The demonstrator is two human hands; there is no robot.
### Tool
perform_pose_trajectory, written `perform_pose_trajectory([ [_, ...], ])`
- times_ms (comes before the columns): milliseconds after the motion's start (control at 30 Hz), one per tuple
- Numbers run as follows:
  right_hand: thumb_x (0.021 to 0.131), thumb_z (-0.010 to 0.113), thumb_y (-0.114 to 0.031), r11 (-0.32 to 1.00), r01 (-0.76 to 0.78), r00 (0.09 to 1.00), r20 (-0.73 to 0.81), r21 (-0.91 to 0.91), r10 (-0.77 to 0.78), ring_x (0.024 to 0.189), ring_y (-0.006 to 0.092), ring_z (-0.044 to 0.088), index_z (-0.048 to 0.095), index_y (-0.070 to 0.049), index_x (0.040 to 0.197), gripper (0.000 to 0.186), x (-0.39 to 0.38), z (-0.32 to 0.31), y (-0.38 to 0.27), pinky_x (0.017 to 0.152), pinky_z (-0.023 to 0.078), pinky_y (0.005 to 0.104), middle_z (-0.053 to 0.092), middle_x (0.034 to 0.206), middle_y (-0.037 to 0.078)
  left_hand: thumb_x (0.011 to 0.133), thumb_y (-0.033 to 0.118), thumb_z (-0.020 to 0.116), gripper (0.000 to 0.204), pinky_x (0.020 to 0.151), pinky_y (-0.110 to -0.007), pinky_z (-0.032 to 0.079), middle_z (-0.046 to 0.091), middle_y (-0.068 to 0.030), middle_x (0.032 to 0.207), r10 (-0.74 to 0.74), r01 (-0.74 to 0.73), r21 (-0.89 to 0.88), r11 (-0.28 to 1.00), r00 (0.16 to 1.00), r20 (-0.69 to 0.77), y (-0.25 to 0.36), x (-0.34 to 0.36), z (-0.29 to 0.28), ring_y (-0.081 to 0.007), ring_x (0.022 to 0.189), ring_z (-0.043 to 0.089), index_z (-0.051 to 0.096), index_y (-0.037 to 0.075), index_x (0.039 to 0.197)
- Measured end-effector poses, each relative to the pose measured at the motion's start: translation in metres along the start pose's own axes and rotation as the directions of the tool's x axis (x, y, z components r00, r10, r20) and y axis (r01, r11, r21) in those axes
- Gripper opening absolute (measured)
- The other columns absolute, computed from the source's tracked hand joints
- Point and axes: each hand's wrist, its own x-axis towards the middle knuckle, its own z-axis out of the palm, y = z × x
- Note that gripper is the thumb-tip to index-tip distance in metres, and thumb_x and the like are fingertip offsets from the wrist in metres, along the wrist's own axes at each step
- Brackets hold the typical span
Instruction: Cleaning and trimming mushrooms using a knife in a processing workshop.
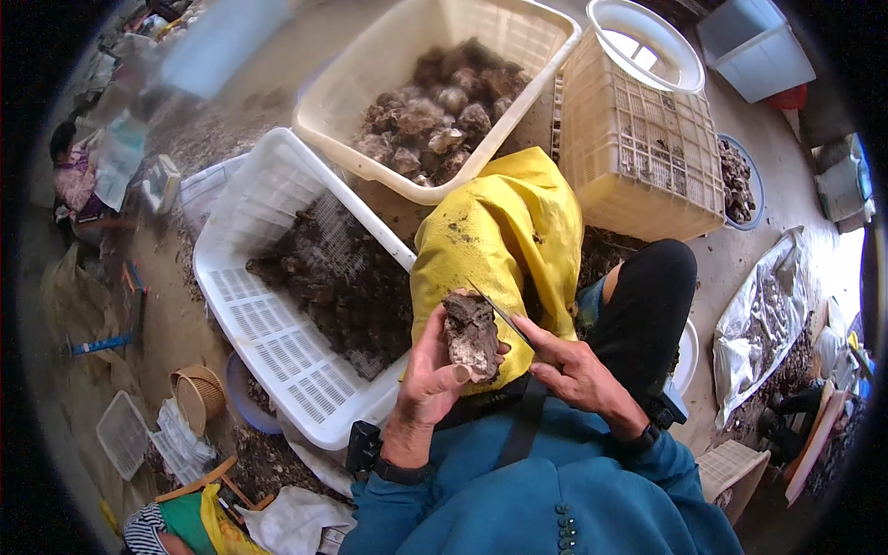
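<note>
My left hand is wrapped round a dirt-caked lump, dark brown on top and paler, rough and whitish at its lower end. I cannot tell its exact kind. In my right hand is a knife, its thin dark blade slanting up toward the top of the lump. Both hands are over a yellow apron spread across my knees. To the left, a white slotted basket holds dark, soil-covered lumps. Beyond it, a cream basket contains round brown lumps.
An upturned cream crate carries a white basin. Behind it is a blue-rimmed tub of dark pieces. A plastic sheet with debris lies right. A wicker basket is at left, and a person sits far left.
</note>
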Motion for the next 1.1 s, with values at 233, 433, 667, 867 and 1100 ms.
perform_pose_trajectory([
  [233,0.085,0.044,-0.009,0.966,0.005,0.995,-0.094,-0.258,-0.031,0.078,0.0402,0.056,0.032,-0.02,0.134,0.052,-0.002,0.007,-0.008,0.067,0.044,0.0444,0.055,0.081,0.025,0.066,0.01,0.074,0.08,0.091,-0.043,0.045,0.048,-0.0172,0.115,0.104,-0.099,0.044,0.994,0.986,-0.129,-0.002,-0.003,-0.003,-0.0345,0.104,0.054,0.026,0.004,0.13],
  [433,0.07,0.062,0.001,0.936,0.043,0.999,-0.013,-0.349,-0.05,0.063,0.0296,0.052,0.044,-0.019,0.13,0.066,-0.037,0.007,0.011,0.058,0.042,0.0378,0.047,0.07,0.013,0.065,0.004,0.068,0.074,0.096,-0.047,0.041,0.048,-0.0181,0.115,0.174,-0.175,0.004,0.985,0.98,-0.099,-0.001,-0.001,-0.008,-0.0386,0.108,0.051,0.028,0.006,0.127],
  [667,0.083,0.053,-0.014,0.924,0.139,0.978,-0.099,-0.355,-0.185,0.056,0.0314,0.052,0.042,-0.024,0.13,0.049,-0.039,0.019,0.026,0.049,0.042,0.0403,0.049,0.066,0.014,0.07,0.002,0.067,0.07,0.098,-0.047,0.04,0.047,-0.0201,0.117,0.201,-0.217,-0.144,0.965,0.973,-0.117,-0.011,0.002,-0.005,-0.0392,0.113,0.047,0.029,0.011,0.127],
  [867,0.084,0.051,-0.014,0.937,0.138,0.98,-0.096,-0.321,-0.177,0.058,0.0324,0.053,0.039,-0.023,0.131,0.05,-0.033,0.027,0.028,0.051,0.043,0.0405,0.05,0.067,0.015,0.072,0.007,0.072,0.065,0.097,-0.042,0.041,0.048,-0.0198,0.119,0.204,-0.23,-0.193,0.954,0.968,-0.148,-0.017,0.005,-0.012,-0.0351,0.114,0.047,0.035,0.011,0.125],
  [1100,0.073,0.059,0.003,0.989,0.027,0.999,-0.033,-0.147,-0.032,0.067,0.0294,0.054,0.04,-0.014,0.133,0.066,-0.031,0.031,0.008,0.063,0.044,0.0363,0.051,0.076,0.013,0.07,0.013,0.074,0.068,0.098,-0.042,0.038,0.044,-0.0192,0.125,0.267,-0.289,-0.106,0.951,0.947,-0.181,-0.026,0.004,-0.011,-0.034,0.118,0.043,0.039,0.008,0.129],
])
